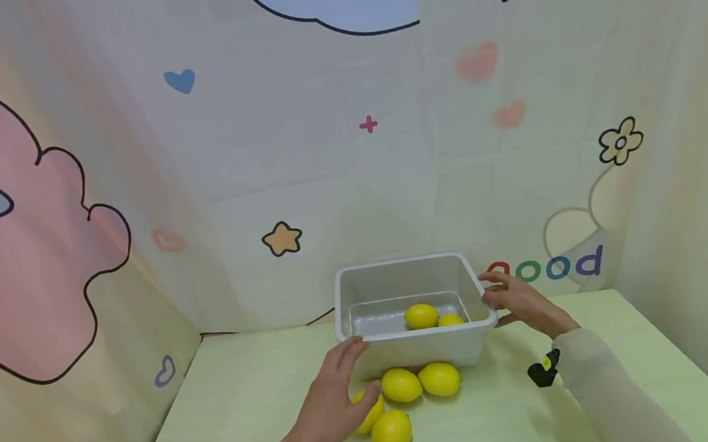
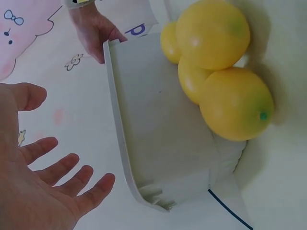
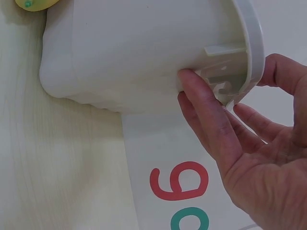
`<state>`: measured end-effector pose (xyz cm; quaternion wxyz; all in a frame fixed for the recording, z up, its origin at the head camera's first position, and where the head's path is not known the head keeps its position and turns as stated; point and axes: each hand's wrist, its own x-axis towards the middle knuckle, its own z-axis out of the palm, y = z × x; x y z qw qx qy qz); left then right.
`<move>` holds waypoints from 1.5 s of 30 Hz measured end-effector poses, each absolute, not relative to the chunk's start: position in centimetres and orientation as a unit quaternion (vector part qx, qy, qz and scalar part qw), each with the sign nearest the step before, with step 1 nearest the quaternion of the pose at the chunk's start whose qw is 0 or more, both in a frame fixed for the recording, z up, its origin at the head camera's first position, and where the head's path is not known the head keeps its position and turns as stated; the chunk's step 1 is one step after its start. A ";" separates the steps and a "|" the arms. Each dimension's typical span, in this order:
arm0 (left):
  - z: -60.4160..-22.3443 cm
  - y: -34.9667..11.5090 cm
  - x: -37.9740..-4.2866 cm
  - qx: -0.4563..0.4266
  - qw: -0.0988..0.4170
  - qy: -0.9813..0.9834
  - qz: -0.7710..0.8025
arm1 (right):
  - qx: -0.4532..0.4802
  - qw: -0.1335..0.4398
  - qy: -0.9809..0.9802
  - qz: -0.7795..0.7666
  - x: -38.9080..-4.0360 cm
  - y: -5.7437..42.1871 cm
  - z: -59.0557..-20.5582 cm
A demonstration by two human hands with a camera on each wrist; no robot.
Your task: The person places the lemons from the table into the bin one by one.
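Observation:
A light grey plastic bin [image 1: 426, 345] stands on the table against the back curtain, its mouth tilted toward me. Inside it lie two yellow lemons [image 1: 421, 316]. Several more lemons [image 1: 401, 385] are grouped in front of the bin, the rear pair close to its front wall. My right hand [image 1: 522, 302] grips the bin's right rim; in the right wrist view its fingers [image 3: 206, 110] lie against the outer wall under the rim. Fingers spread, my left hand [image 1: 329, 398] hovers by the front left corner, holding nothing, and partly covers one lemon in the head view.
The pale green table [image 1: 241, 381] reaches back to a printed curtain [image 1: 324, 181], which also hangs along both sides. A small black device [image 1: 543, 372] is at my right wrist, beside the sleeve cuff.

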<state>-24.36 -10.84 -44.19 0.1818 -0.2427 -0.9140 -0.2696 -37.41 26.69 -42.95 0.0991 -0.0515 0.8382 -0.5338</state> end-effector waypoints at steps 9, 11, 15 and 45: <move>-45.9 -10.5 -23.2 -0.266 0.136 -0.926 -0.231 | -0.047 0.103 0.837 -0.535 -37.2 26.6 -43.0; -46.5 -10.4 -23.0 -0.276 0.135 -0.926 -0.221 | -0.050 0.103 0.839 -0.531 -37.2 26.6 -43.0; -47.7 -10.1 -22.8 -0.297 0.142 -0.922 -0.205 | -0.058 0.097 0.843 -0.526 -37.4 26.7 -43.0; -51.5 -7.8 -23.4 -0.289 -0.016 -0.952 -0.096 | -0.047 0.097 0.833 -0.543 -37.3 26.7 -42.9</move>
